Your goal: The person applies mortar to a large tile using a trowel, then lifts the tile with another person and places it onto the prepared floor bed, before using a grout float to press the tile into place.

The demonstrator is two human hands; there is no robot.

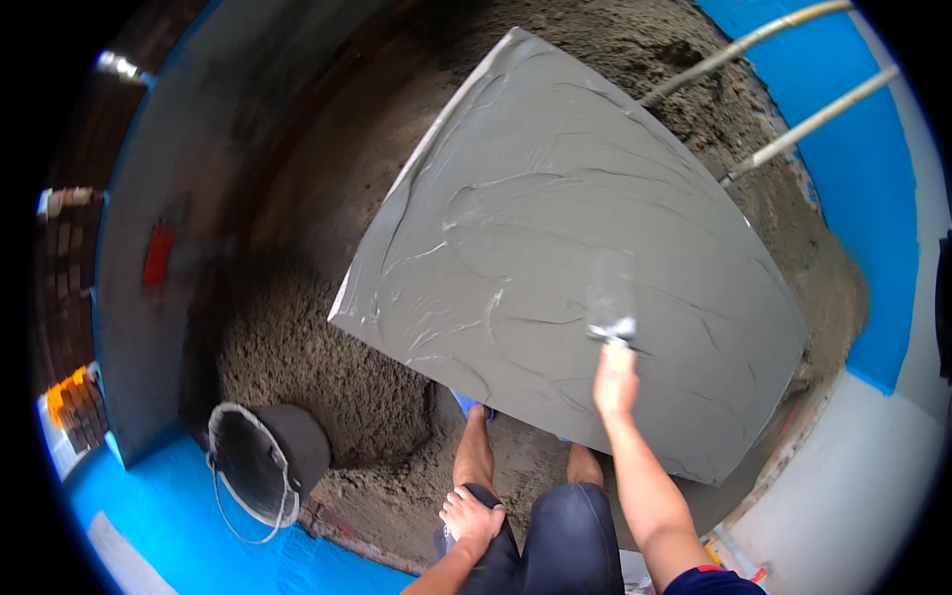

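A large square tile (535,198) covered in wavy grey paste fills the middle of the view. My right hand (616,382) grips the handle of a trowel (610,327), whose blurred metal blade is on the paste at the right of centre. My left hand (470,513) lies on my left knee with its fingers spread, holding nothing. My bare legs and blue footwear (468,405) show at the tile's near edge, partly hidden under it.
A black bucket (304,446) stands at lower left beside rough mortar (288,347). Two pipes (813,124) rise at upper right. Blue-coated strips (883,297) edge the pit. A red object (159,255) is on the left wall. Tools (736,555) lie at lower right.
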